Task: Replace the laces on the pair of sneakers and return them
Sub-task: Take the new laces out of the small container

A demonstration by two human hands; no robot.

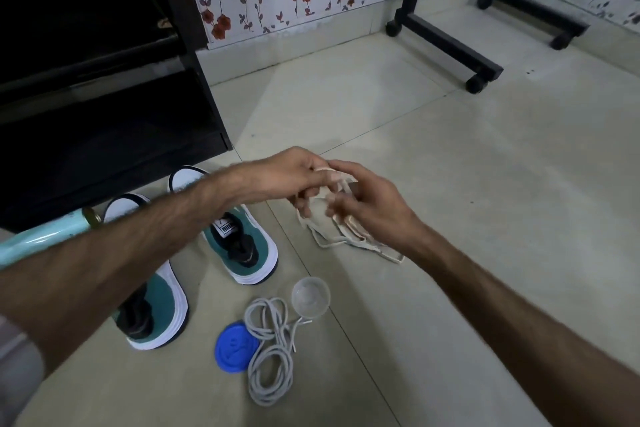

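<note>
Two green sneakers with white soles stand on the floor at the left, one (242, 246) farther from me, the other (152, 308) nearer and partly under my left forearm. My left hand (294, 177) and my right hand (367, 201) meet above the floor, both holding a bundle of flat cream laces (346, 236) that hangs down onto the tiles. A coil of round grey laces (270, 350) lies loose in front of the sneakers.
A clear round container (310, 296) and its blue lid (235, 347) lie by the grey laces. A dark cabinet (104, 97) stands at the left, a black wheeled frame (446, 42) at the back right. A pale blue tube (45, 239) lies under my left arm.
</note>
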